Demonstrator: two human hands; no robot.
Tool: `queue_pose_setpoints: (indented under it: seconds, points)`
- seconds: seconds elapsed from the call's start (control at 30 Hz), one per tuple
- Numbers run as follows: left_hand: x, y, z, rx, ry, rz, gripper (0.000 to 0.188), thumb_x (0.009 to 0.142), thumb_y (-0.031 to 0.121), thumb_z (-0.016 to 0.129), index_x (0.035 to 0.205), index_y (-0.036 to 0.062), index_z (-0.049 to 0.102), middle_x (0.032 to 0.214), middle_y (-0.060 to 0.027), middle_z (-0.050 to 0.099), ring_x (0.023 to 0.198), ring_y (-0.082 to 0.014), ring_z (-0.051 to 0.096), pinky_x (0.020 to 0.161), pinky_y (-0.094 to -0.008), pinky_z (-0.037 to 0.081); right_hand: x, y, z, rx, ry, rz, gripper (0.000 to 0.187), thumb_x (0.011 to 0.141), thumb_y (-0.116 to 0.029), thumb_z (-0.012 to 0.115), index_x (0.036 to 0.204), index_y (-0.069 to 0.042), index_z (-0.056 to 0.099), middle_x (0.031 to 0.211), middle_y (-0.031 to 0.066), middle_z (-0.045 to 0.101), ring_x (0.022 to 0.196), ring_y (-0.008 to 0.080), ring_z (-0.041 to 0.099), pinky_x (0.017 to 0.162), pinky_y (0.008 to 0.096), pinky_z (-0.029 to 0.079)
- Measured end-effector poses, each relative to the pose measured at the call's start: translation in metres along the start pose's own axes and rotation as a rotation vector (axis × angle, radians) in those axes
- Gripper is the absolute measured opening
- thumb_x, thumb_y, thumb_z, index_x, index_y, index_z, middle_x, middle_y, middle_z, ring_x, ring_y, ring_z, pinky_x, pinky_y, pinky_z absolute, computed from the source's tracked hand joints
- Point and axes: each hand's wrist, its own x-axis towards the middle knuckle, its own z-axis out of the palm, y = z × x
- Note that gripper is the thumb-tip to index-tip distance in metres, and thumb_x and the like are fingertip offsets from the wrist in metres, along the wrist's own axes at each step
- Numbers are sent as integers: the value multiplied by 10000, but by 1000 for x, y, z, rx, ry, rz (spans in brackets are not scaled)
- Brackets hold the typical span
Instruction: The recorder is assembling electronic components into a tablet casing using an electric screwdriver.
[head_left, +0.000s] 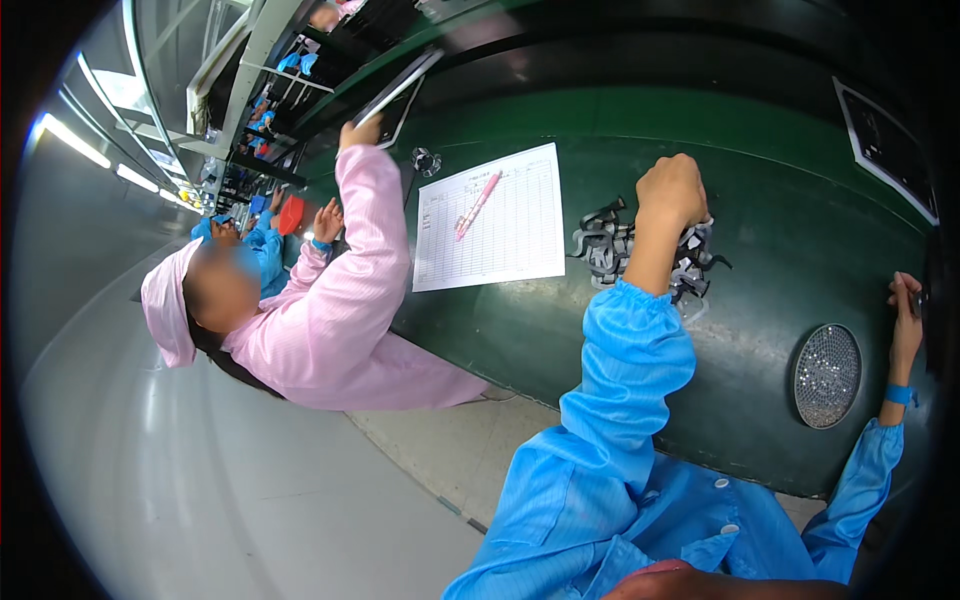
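Observation:
My left hand [672, 192] is closed above a pile of small black and grey curved, strap-like parts [610, 245] on the green worktable [770, 250]. Its fingers curl downward, and whatever they may grip is hidden beneath the knuckles. At the far right my right hand [906, 297] has its fingers bent together beside a dark object at the table's edge. What it pinches is too small and dark to name. A round shallow dish [828, 376] full of small shiny pieces lies just left of my right forearm.
A printed form [490, 240] with a pink pen [478, 206] lies left of the pile. A person in pink [330, 290] at my left lifts a flat panel [398, 86]. A small clear roll [426, 161] sits behind the form. A dark framed panel [885, 150] rests at the back right.

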Motion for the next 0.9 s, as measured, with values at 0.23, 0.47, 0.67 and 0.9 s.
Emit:
queue_pose_setpoints:
  seconds: [0.23,0.47,0.67,0.9]
  points:
    - [-9,1,-16,-124,71,101,111,552,48,759,617,59,670,693,-128,660,691,-257,649,656,-339,513,0,5,5,-16,13,-7,255,907,-281,540,1008,-56,603,825,-6,535,714,68,448,695,221,393]
    - [-9,-8,-24,-465,-102,253,145,587,10,739,711,2,663,650,-82,642,591,-149,608,567,-254,481,-1,1,7,10,18,27,266,914,-296,526,1010,-61,602,822,0,536,712,71,449,696,222,394]
    - [-20,-8,-36,-842,-178,320,136,659,-7,687,793,-27,671,672,-75,644,570,-113,607,535,-215,478,-3,1,5,11,21,29,267,914,-298,526,1020,-66,602,814,-3,534,707,70,446,695,217,389]
    - [-16,-13,-33,-577,-150,215,114,658,-20,649,768,-46,661,662,-105,649,552,-154,637,514,-238,495,-2,-4,7,50,14,48,259,911,-299,531,1024,-77,603,834,-3,532,720,66,445,699,211,384]
